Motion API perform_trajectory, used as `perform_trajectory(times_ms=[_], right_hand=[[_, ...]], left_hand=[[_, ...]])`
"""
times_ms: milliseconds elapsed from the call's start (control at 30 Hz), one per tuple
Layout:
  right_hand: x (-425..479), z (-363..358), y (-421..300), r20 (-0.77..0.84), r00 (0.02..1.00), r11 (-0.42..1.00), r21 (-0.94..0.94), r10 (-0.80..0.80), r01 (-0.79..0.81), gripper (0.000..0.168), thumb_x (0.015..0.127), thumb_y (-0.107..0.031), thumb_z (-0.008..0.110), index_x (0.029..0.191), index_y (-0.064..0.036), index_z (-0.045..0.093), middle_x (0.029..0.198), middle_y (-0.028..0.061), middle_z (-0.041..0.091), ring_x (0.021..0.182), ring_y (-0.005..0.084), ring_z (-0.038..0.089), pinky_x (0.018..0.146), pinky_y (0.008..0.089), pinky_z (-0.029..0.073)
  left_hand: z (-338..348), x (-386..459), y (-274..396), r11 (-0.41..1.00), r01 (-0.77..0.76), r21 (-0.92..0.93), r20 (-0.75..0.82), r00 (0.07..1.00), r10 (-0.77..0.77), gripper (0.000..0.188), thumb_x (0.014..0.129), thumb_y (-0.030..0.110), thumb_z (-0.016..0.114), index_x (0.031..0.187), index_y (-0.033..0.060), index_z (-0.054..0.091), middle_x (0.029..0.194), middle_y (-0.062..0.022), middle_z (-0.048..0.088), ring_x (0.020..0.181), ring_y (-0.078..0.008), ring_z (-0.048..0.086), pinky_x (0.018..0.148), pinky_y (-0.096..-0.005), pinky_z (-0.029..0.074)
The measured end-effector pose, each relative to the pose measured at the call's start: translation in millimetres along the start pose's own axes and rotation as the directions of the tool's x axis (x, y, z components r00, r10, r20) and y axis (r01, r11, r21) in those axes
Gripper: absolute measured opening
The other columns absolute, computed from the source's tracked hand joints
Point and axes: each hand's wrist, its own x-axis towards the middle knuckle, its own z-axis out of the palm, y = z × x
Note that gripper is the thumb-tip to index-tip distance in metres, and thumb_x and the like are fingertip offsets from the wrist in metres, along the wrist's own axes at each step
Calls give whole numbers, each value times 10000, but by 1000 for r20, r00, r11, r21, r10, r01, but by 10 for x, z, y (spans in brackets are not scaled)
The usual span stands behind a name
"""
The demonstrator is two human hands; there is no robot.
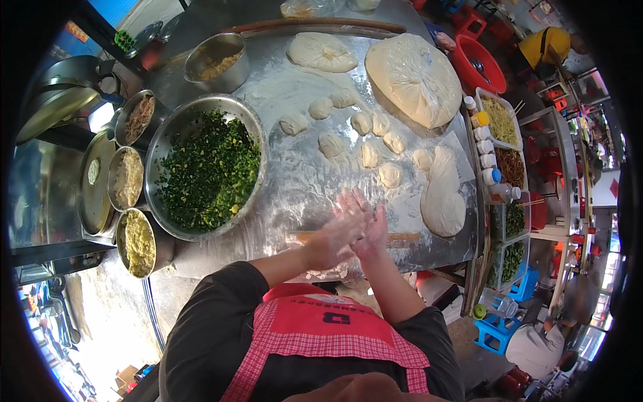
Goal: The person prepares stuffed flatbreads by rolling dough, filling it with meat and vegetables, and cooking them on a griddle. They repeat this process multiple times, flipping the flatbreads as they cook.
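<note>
My left hand (332, 240) and my right hand (372, 232) meet palm to palm above the floured metal table (296, 176). Fingers on both are stretched out and dusted with flour, the left one blurred. No held thing shows, though the touching palms are partly hidden. Beneath them lies a thin wooden rolling pin (406, 236), its middle covered by my hands. Several small dough balls, one a dough piece (390, 175) close beyond my fingertips, sit scattered on the flour. A long dough lump (443, 201) rests to the right.
At left stand a large steel bowl (206, 171) of chopped greens and smaller filling pots, including one pot (135, 243). Plastic-covered dough (414, 80) and a long wooden pole (321, 22) lie farther back. Seasoning bottles (486, 146) line the right edge. Other people are beyond, at right.
</note>
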Motion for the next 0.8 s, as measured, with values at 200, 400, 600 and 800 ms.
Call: perform_trajectory(times_ms=[200, 400, 600, 800], right_hand=[[272, -179, 478, -29, 1000, 883, -470, -7, -7, 615, 1025, -447, 245, 1444, 3, 246, 1452, 187, 381, 1318, 334, 407, 1103, 481, 327], [325, 164, 559, -48, 996, 991, -116, -74, 68, 503, 1039, -380, 279, 1437, -74, 311, 1449, 171, 378, 1294, 254, 438, 1080, 410, 375], [1155, -163, 442, 453, 865, -173, -889, -215, 423, 535, 948, -347, 498, 1354, -3, 448, 1376, 181, 465, 1311, 322, 406, 1093, 437, 324], [1260, 36, 613, 687, 725, -833, -366, 60, 416, 617, 886, -372, 565, 1385, -33, 435, 1467, 173, 380, 1377, 353, 315, 1140, 527, 195]], left_hand=[[-293, 180, -322, 950, 247, 190, -137, 965, -223, 665, 939, 345, 454, 1490, 47, 230, 1550, -142, 244, 1405, -329, 296, 1168, -503, 156], [-269, 197, -478, 973, 227, -40, -166, 959, -230, 775, 903, 450, 450, 1478, -14, 216, 1516, -239, 261, 1423, -393, 216, 1168, -489, 101], [-439, -190, -736, 936, 191, -296, -540, 775, -329, 617, 943, 288, 485, 1437, -37, 306, 1469, -232, 361, 1373, -373, 334, 1132, -431, 243], [-469, -447, -858, 872, 264, -413, -527, 712, -465, 538, 1011, 298, 403, 1424, -39, 334, 1420, -234, 422, 1340, -337, 387, 1098, -399, 286]])
